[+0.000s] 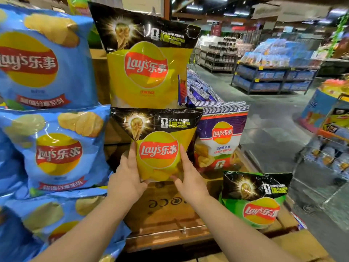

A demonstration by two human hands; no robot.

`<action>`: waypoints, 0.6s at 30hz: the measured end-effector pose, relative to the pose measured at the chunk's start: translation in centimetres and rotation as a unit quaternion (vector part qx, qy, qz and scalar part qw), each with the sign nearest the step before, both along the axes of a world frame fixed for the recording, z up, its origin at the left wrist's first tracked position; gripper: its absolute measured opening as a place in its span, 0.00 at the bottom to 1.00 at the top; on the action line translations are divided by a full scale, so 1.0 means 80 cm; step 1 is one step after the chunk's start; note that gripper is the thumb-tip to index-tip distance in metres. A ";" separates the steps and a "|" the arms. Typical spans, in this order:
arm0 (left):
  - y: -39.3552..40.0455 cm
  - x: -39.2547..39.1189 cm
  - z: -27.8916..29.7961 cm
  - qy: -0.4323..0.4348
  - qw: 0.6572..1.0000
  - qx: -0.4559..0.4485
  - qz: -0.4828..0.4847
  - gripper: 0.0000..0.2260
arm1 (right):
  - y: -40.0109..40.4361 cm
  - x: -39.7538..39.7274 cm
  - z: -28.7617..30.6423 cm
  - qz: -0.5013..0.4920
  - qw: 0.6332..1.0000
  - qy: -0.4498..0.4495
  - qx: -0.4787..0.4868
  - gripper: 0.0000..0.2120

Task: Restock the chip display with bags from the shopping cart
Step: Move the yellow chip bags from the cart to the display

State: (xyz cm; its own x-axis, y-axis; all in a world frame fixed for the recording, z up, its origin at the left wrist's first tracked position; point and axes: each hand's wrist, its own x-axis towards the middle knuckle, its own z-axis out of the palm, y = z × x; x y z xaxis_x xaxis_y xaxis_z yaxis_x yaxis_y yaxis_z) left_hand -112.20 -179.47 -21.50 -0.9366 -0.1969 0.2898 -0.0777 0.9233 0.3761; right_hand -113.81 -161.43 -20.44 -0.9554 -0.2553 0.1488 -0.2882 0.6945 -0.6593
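Head view: both hands hold a yellow bag (158, 146) upright by its lower edges, left hand (126, 178) and right hand (190, 178) on either side. It sits on the display under a larger yellow bag (145, 72), beside blue bags (56, 150).

Dim store, ceiling strip lights (217, 0) overhead, glare on glossy chip bags (147, 72), blurred background, curved wide-angle edges

You stood in a supermarket: stacked Lay's chip bags (47, 59) filled the display, stocked aisle shelving (273, 78) lined the floor, and a shopping cart (324, 148) waited nearby.
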 end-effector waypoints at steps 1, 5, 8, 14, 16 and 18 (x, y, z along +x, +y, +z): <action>0.001 0.000 0.000 -0.003 1.000 -0.008 0.006 0.57 | 0.000 0.000 0.000 0.001 1.000 0.002 0.000 0.48; 0.001 0.002 0.002 -0.009 1.000 0.000 0.012 0.59 | 0.001 -0.003 0.000 0.014 1.000 0.008 0.016 0.46; 0.008 0.011 0.008 0.057 0.998 0.021 0.022 0.59 | 0.002 -0.003 0.002 0.016 0.999 -0.005 0.030 0.46; 0.021 0.020 0.010 0.220 0.965 -0.145 -0.006 0.58 | 0.002 -0.003 0.008 -0.001 0.998 -0.001 0.065 0.46; 0.021 0.020 0.012 0.195 0.962 -0.188 -0.022 0.54 | 0.002 0.000 0.010 -0.009 0.997 -0.003 0.078 0.45; 0.024 0.025 0.019 0.126 0.968 -0.218 -0.013 0.50 | 0.004 0.005 0.015 -0.017 0.996 0.006 0.091 0.43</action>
